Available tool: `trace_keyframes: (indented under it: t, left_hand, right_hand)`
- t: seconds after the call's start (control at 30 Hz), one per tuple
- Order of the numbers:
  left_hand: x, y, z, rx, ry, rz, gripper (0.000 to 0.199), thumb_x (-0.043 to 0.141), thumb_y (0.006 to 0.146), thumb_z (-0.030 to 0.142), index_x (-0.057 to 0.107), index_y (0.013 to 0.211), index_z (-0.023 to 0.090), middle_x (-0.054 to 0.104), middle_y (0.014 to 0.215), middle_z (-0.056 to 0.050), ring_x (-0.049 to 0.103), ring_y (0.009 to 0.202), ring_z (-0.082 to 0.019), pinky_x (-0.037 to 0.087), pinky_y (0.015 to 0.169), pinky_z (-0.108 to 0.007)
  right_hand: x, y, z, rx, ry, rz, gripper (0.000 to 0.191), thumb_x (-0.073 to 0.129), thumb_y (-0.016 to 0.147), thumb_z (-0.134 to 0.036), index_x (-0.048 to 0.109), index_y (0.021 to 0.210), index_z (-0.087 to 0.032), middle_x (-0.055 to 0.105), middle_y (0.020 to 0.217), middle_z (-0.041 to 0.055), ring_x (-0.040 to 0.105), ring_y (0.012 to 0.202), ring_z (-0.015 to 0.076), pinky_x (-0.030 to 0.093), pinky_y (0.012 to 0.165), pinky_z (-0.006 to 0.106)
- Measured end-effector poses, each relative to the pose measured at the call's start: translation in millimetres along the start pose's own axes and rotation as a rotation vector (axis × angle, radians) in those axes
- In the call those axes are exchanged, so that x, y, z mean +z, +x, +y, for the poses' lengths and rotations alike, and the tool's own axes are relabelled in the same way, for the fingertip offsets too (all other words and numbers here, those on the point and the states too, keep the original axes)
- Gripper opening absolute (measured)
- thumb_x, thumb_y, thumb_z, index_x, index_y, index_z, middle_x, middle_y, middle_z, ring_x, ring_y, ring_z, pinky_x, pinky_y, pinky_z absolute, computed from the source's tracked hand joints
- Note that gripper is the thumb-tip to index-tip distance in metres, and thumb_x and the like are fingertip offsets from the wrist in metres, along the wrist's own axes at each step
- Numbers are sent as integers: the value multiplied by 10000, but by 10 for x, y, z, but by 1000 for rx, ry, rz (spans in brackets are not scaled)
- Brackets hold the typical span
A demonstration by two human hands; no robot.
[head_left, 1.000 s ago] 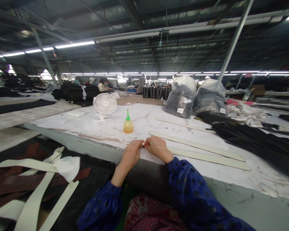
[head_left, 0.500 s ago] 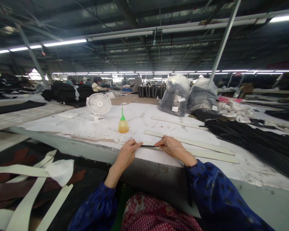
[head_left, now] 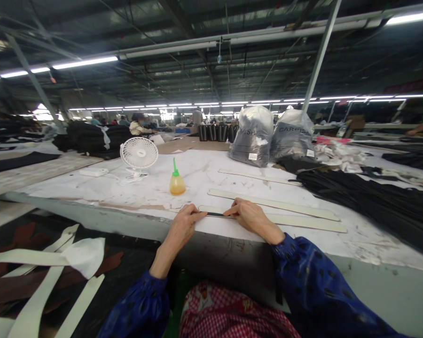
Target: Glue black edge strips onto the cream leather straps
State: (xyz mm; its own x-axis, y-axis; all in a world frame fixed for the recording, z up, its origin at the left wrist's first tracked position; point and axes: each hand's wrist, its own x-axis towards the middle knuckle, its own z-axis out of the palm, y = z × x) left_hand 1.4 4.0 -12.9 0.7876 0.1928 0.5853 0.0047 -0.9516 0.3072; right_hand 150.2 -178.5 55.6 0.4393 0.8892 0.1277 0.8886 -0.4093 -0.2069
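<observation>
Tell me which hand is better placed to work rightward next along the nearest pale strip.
Probably the right hand: it touches the black strip farther right, and the pale strip extends past it. The left hand sits farther left.

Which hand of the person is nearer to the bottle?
Left. The left hand is just on the near side of the bottle, apart from it; the right hand is farther, nearer the person and off to the right.

The blue sleeves (head_left: 313, 277) are dark-spotted, the garment (head_left: 225, 317) red-checked.

Two foreground hands (head_left: 182, 225) (head_left: 249, 218), one green-topped bottle (head_left: 177, 184) and one fan (head_left: 138, 153) show.
</observation>
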Motion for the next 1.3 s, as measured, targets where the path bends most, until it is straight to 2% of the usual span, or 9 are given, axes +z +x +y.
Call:
trace_keyframes:
  t: [0.17,0.3,0.47,0.67,0.83,0.93,1.13,1.2,1.3]
  left_hand:
    - [-3,0,14,-7,-14,21,428,387,859,45,724,1022,253,595,827,-48,521,860,-187,469,790,-321]
    - [-98,13,-2,-87,-174,20,334,412,860,82,716,941,194,630,849,-48,576,873,-183,477,810,-320]
    - [-199,80,29,-229,-263,215,194,504,831,150,662,936,190,633,955,-41,597,869,-168,486,822,-316]
    - [-69,186,73,-125,-151,2,180,564,809,136,718,879,196,646,849,-40,614,827,-180,498,790,-314]
    - [-98,210,37,-73,-37,-57,190,551,834,122,722,819,205,653,837,-42,607,851,-193,493,801,-327]
    - [-144,257,123,-44,40,-89,197,540,835,111,713,807,202,656,842,-54,581,882,-218,480,806,-351]
    - [109,371,410,-27,-228,-71,271,451,844,57,640,1004,166,652,900,-55,592,865,-178,476,804,-309]
    - [191,381,430,-56,-256,-67,293,464,815,38,638,1014,164,659,873,-49,591,850,-180,471,803,-312]
    - [204,382,405,-48,-279,-104,310,461,820,51,650,1032,174,646,845,-38,584,846,-178,460,805,-309]
  right_hand:
    - [-2,6,-19,2,-10,-10,329,530,871,-176,727,1039,-380,641,1071,7,608,961,197,437,755,266]
    - [0,22,-24,-8,-18,-23,313,532,868,-188,737,1010,-378,643,1056,13,609,952,203,432,737,269]
    - [-1,28,-8,-15,-6,-29,307,536,856,-180,745,991,-360,647,1030,22,612,935,205,419,727,272]
    - [-4,28,-12,-25,0,-29,344,523,837,-144,747,977,-365,641,1008,25,607,905,198,397,698,264]
    - [-35,7,-25,-22,-9,-40,368,498,827,-111,752,956,-344,637,993,24,598,875,179,385,672,250]
    - [-47,2,-27,-24,-9,-42,382,497,824,-107,744,994,-344,642,1002,25,602,879,175,395,679,245]
    - [-18,10,-17,-43,4,-20,379,496,846,-144,727,1044,-371,663,999,25,620,899,188,430,732,261]
    - [-41,-9,62,-70,49,-24,389,492,851,-140,716,1075,-365,676,1003,22,622,903,181,439,765,258]
    - [-152,-94,291,-63,198,-14,350,511,840,-135,726,1081,-269,701,978,24,626,859,154,447,781,223]
